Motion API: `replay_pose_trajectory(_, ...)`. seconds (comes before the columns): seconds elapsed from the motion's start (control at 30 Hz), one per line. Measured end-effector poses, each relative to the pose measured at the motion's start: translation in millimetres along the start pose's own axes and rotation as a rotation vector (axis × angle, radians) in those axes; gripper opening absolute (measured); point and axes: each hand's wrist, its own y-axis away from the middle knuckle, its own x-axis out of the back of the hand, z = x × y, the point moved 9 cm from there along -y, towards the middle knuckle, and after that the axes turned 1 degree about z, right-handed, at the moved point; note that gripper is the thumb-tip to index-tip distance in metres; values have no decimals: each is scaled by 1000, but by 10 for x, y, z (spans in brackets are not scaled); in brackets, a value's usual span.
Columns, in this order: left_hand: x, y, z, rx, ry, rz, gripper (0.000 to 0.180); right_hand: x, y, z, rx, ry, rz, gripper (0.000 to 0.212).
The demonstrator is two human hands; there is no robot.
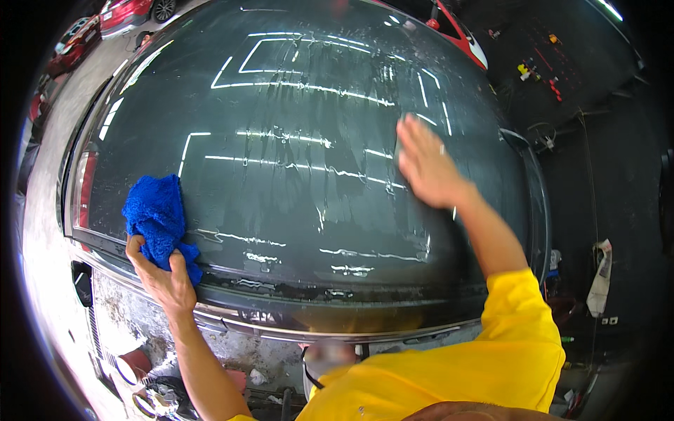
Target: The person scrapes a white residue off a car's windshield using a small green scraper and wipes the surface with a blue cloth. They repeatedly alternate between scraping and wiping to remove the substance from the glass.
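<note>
A dark, glossy car roof (295, 203) spreads below me, wet with streaks and drops and reflecting bright light strips. My left hand (165, 277) grips a bunched blue microfiber towel (156, 210) at the roof's near left edge. The towel lies partly on the roof, partly over its side rail. Farther out on the right, my right hand (430, 165) is stretched out over the roof surface, slightly blurred. Its fingers are straight and close together. I see nothing held in it, though its palm side is hidden.
Red cars (126, 15) stand at the far left on a pale floor. A dark wall (554, 42) with small coloured items hangs at the right. Below the roof's near side are a reddish bucket (133, 366) and clutter on the floor. A pale cloth-like strip (600, 281) shows at the right.
</note>
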Motion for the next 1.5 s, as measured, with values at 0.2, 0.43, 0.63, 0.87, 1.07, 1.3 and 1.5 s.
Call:
replay_pose_trajectory(0.2, -100, -38, -7, 48, 81, -72, 57, -177, -1742, 1667, -390, -76, 37, 67)
replay_pose_trajectory(0.43, -105, -64, -8, 50, 14, -46, 55, -9, 521, 206, -122, -84, 35, 67)
replay_pose_trajectory(0.63, -69, 44, -173, 102, 58, -57, 58, -22, 1293, -141, -38, -96, -38, 68)
replay_pose_trajectory(0.87, -185, -32, -97, 57, 107, -66, 56, -249, -1233, 2263, -428, -33, 97, 67)
replay_pose_trajectory(1.07, -138, -47, -219, 15, -6, -56, 56, -270, -433, 1244, -215, -7, 71, 62)
replay_pose_trajectory(1.3, -139, -38, -153, 42, -11, -60, 58, 27, 1939, -5, -140, -121, -42, 67)
replay_pose_trajectory(1.5, -88, 31, -199, -5, 25, -88, 60, -195, -19, 1765, -293, -13, 72, 66)
